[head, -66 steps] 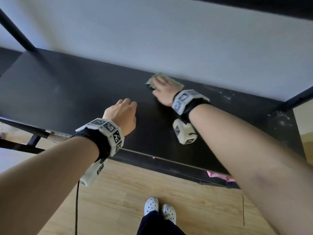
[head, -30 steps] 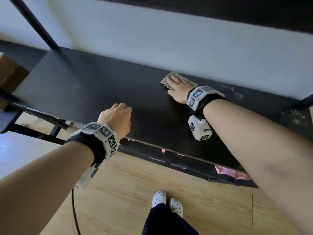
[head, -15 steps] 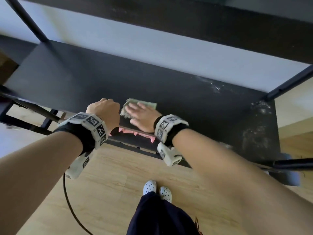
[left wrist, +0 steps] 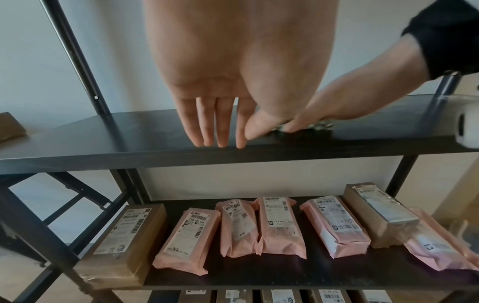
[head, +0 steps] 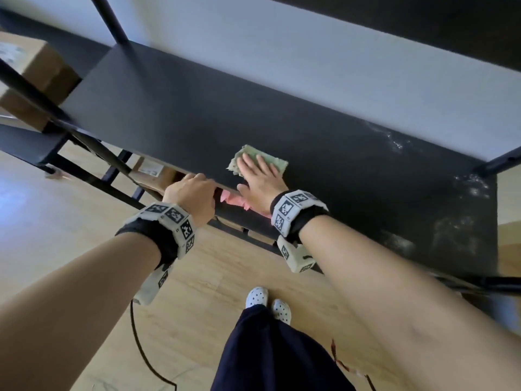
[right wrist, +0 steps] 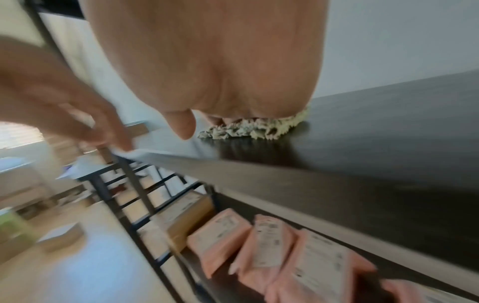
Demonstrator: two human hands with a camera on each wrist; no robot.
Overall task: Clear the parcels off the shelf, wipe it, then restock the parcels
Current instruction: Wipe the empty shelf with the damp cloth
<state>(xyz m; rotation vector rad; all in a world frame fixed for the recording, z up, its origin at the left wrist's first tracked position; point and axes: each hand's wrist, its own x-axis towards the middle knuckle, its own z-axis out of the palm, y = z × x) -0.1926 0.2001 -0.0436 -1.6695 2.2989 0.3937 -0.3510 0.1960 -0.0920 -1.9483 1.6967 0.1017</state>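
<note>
The black shelf (head: 169, 114) carries no parcels. My right hand (head: 259, 179) lies flat with straight fingers on a green cloth (head: 275, 162) and presses it onto the board close to the front edge. In the right wrist view the cloth (right wrist: 254, 128) bunches out from under the palm. My left hand (head: 191, 196) sits just left of it, and its straight fingertips (left wrist: 215, 141) touch the shelf top (left wrist: 103, 139) at the front edge, holding nothing. Pink and brown parcels (left wrist: 279, 223) lie in a row on the shelf below.
White dusty smears (head: 456, 230) mark the right end of the shelf. Cardboard boxes (head: 36, 71) sit on the unit to the left. A black upright (head: 110, 21) stands at the back left and another board (head: 423, 24) hangs overhead. A cable (head: 141, 340) trails on the wooden floor.
My right hand drew the cloth from the back of the shelf to the front beside my left hand, then a little further in. My left hand slid back to the front edge.
</note>
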